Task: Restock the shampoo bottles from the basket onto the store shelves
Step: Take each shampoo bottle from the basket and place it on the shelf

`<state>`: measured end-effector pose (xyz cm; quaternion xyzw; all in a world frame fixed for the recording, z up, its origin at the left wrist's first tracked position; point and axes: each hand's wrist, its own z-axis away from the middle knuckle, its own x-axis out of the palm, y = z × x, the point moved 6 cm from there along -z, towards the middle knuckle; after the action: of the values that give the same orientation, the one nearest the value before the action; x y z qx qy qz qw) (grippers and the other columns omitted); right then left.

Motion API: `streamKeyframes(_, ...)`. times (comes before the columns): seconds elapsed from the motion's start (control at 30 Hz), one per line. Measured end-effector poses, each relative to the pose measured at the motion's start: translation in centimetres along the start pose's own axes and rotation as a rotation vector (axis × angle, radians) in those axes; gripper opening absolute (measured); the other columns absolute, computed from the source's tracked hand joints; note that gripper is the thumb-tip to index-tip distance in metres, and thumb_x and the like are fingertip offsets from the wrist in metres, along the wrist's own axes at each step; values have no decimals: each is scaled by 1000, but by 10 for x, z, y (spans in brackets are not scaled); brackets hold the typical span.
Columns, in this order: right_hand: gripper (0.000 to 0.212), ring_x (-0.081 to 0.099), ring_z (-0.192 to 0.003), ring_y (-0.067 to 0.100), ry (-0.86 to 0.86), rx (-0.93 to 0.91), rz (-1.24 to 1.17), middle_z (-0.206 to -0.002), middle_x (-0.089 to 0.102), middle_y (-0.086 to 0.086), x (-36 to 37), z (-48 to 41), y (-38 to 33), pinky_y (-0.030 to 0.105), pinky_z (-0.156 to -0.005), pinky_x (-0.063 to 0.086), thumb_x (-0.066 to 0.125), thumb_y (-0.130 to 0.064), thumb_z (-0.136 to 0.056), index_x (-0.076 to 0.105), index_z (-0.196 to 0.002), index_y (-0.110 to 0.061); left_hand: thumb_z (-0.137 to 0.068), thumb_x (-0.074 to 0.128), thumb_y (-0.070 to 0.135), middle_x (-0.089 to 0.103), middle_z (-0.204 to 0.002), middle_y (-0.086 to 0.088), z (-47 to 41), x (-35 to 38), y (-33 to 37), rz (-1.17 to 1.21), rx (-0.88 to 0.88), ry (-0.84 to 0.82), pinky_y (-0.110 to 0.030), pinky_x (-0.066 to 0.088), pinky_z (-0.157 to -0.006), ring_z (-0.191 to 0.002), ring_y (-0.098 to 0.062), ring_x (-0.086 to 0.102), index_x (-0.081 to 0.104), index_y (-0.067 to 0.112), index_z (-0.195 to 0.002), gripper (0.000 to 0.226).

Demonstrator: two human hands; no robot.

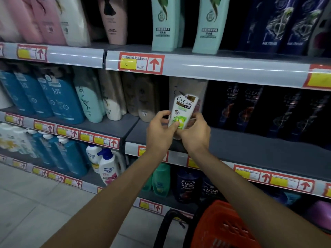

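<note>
A small white CLEAR shampoo bottle with a green label stands upright over the grey middle shelf, in front of a taller beige bottle. My left hand pinches its lower left side, thumb on the label. My right hand grips its lower right side and base. Its bottom is hidden by my fingers, so whether it touches the shelf cannot be told. The orange basket with a black handle sits at the bottom, below my right arm.
Dark CLEAR bottles fill the shelf to the right, beige and teal bottles to the left. Mint bottles stand on the upper shelf. More bottles line the lower shelf. Tiled floor lies at the lower left.
</note>
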<state>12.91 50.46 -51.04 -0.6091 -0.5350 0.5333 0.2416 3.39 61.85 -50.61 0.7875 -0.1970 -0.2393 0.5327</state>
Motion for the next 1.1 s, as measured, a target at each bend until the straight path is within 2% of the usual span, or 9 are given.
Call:
streamKeyframes(0.17,45,69,-87,22,38,-36,103,-94,70,-1,18,-22,-6,44,-73,60,87,-35,-69,59,-100,-19,-89,79,17,72,-104,0,-25,5,-9,3,-25,46,-22,55,-75,-86,0,66,65,20,-129,42)
streamKeyframes(0.33,47,69,-92,26,6,-21,166,-97,70,3,29,-28,-2,41,-74,60,87,-37,-71,60,-103,-16,-91,77,19,71,-104,0,-33,8,-23,-20,-72,75,-27,54,-80,-93,-13,67,65,19,-132,42)
streamKeyframes(0.53,45,68,-90,29,-21,-31,254,-102,69,7,33,-24,1,40,-72,59,83,-37,-74,56,-105,-18,-87,81,17,73,-106,1,-35,8,-37,-67,-115,28,-39,58,-88,-96,-16,70,65,18,-134,49)
streamKeyframes(0.67,46,67,-97,31,-78,-1,247,-108,67,9,34,-20,-5,37,-74,56,84,-31,-77,54,-109,-16,-88,80,16,71,-119,-3,-36,4,-35,-125,-152,-43,-33,54,-90,-105,-19,67,60,17,-139,55)
streamKeyframes(0.8,65,64,-106,30,-139,44,225,-120,63,11,20,-10,-6,34,-82,54,92,-31,-70,56,-121,-15,-90,79,19,66,-130,-7,-27,-9,-27,-235,-176,-82,-32,49,-98,-121,-22,62,56,16,-144,59)
streamKeyframes(0.9,70,60,-114,30,-232,36,268,-130,55,12,-2,-3,-9,32,-91,50,92,-27,-72,55,-129,-15,-89,80,20,64,-138,-9,-10,-23,-11,-343,-152,-123,-32,47,-105,-128,-24,58,55,14,-145,62)
streamKeyframes(1.1,96,49,-129,31,-382,-39,358,-139,42,10,-53,22,-18,35,-106,46,91,-34,-72,39,-152,-26,-81,83,26,59,-139,-9,35,-39,24,-570,-89,-251,-44,50,-106,-132,-28,55,47,23,-150,78)
